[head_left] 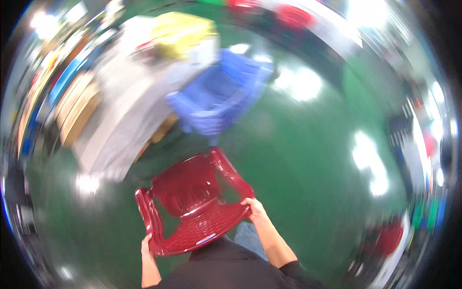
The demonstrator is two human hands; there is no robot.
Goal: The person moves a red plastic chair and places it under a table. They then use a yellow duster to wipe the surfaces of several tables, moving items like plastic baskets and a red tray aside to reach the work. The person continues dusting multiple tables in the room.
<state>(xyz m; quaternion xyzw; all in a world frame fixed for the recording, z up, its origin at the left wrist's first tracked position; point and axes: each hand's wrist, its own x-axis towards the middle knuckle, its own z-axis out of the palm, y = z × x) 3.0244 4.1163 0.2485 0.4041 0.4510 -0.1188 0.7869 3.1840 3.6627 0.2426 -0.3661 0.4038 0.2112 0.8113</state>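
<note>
A glossy dark red plastic armchair (187,185) is held in front of my body, its seat edge toward me and its backrest facing away. My left hand (146,244) grips the chair's left side, where the armrest meets the seat. On the other side, my right hand (254,208) is closed round the right edge near the end of the armrest. The chair's legs are hidden beneath its seat. Just beyond it stands a blue plastic armchair (216,91), blurred by motion and not touched by either hand.
Left of the blue chair lies a long, pale wrapped stack (115,115) with yellow plastic (183,33) at its far end. Cardboard boxes (77,108) stand farther left. Red seats (294,17) are at the far side, and another red item (388,238) sits lower right. The floor (308,164) is shiny green.
</note>
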